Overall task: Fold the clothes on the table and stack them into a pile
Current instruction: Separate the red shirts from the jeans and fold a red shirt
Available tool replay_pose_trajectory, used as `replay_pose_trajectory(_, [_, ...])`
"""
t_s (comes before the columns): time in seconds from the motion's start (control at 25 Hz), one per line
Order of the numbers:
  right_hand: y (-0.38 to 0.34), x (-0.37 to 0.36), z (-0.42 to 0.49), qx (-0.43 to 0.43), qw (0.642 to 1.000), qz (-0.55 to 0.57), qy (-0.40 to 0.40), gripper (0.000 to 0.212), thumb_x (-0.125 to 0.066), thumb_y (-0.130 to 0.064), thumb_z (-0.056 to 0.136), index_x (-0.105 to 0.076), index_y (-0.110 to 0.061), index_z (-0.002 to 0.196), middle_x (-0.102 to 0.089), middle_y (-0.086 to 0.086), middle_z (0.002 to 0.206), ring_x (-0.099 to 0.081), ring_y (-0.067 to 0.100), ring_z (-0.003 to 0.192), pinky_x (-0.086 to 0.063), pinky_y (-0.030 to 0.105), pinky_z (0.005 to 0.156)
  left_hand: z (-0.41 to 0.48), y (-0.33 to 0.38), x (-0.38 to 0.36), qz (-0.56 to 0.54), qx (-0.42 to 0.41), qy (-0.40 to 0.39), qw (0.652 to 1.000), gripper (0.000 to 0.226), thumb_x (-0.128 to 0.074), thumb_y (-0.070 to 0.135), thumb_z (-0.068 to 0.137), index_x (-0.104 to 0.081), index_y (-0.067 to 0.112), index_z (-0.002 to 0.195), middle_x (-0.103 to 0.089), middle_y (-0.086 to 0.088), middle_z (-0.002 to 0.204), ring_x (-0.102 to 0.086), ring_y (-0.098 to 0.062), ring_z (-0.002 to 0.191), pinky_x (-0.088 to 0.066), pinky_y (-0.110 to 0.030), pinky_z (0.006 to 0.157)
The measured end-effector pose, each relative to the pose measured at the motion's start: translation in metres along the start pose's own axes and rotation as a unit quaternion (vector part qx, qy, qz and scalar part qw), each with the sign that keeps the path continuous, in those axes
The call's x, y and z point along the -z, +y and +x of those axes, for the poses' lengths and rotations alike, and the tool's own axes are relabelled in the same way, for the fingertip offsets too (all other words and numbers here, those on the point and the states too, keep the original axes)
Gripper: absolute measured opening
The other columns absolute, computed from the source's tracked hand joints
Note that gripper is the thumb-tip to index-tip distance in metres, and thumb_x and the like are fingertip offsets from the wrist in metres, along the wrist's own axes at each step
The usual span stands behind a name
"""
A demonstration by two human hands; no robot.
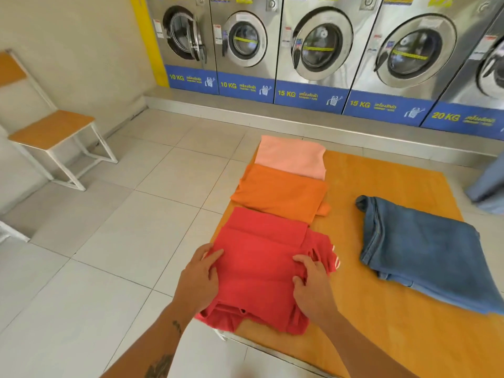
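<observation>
Head view, laundrette setting. Wooden worktop [381, 331] carries 4 garments. Along its left edge, 3 folded pieces lie in a row running near to far: red garment [261, 268] nearest, orange garment [281, 193] in the middle, pink garment [291, 156] farthest. The orange piece's near edge overlaps the far edge of the red one, and the pink piece's near edge overlaps the far edge of the orange one. The red garment is folded into a rough rectangle; a loose part with a white stripe sticks out on its right side, and its near-left corner hangs slightly past the worktop edge. Folded blue jeans [425, 252] lie apart on the right half of the worktop, waistband toward the far-left. Left hand [200, 276] sits at the red garment's left edge, fingers curled around the fabric with the thumb on top, gripping that edge. Right hand [311, 282] sits on the garment's right portion, fingers bent and pinching a bunch of red fabric. Both forearms enter from the near side; the left one shows tattoos. No stack formed: the 4 pieces each rest on the worktop. Beyond the worktop, a row of 5 front-loading washing machines [319, 45] lines the far wall, labelled 10 KG, 10 KG, 15 KG, 15 KG, 20 KG. A chair [51, 129] with a wooden seat stands at far left on the tiled floor [109, 227].
</observation>
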State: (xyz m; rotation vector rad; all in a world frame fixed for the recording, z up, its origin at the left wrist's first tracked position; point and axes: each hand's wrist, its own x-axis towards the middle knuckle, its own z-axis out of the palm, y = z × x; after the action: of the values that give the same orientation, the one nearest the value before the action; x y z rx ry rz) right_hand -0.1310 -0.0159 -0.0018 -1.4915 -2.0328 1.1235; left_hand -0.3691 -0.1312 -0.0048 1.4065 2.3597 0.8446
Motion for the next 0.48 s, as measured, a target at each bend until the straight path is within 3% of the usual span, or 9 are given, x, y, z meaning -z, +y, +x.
replay_pose_trajectory(0.12, [0.001, 0.001, 0.002, 0.004, 0.999, -0.031, -0.015, 0.048, -0.059, -0.004, 0.087, -0.051, -0.032, 0.125, -0.047, 0.002, 0.112, -0.048, -0.002, 0.083, -0.036, 0.023, 0.078, -0.001, -0.006, -0.006, 0.002, -0.008, -0.006, 1.0, 0.045, -0.052, 0.011, 0.089, -0.058, 0.026, 0.131, -0.043, 0.008, 0.145, -0.058, -0.013, 0.11, -0.051, -0.027, 0.086])
replay_pose_trajectory(0.32, [0.004, 0.017, 0.003, 0.011, 0.997, -0.067, -0.03, 0.047, -0.062, -0.016, 0.089, -0.049, -0.036, 0.13, -0.045, -0.002, 0.113, -0.054, 0.005, 0.082, -0.045, 0.028, 0.079, 0.003, 0.006, -0.002, 0.028, 0.04, 0.046, 0.998, 0.045, -0.054, 0.011, 0.081, -0.064, 0.027, 0.122, -0.051, 0.001, 0.134, -0.052, -0.026, 0.101, -0.053, -0.042, 0.077])
replay_pose_trajectory(0.48, [0.015, 0.048, -0.002, 0.008, 0.999, -0.046, -0.007, 0.047, -0.064, -0.015, 0.089, -0.051, -0.035, 0.13, -0.047, -0.003, 0.115, -0.058, 0.004, 0.091, -0.044, 0.014, 0.075, 0.017, 0.036, 0.006, 0.017, 0.014, 0.089, 0.996, 0.048, -0.056, 0.009, 0.077, -0.065, 0.026, 0.121, -0.054, 0.002, 0.121, -0.047, -0.022, 0.097, -0.05, -0.045, 0.079])
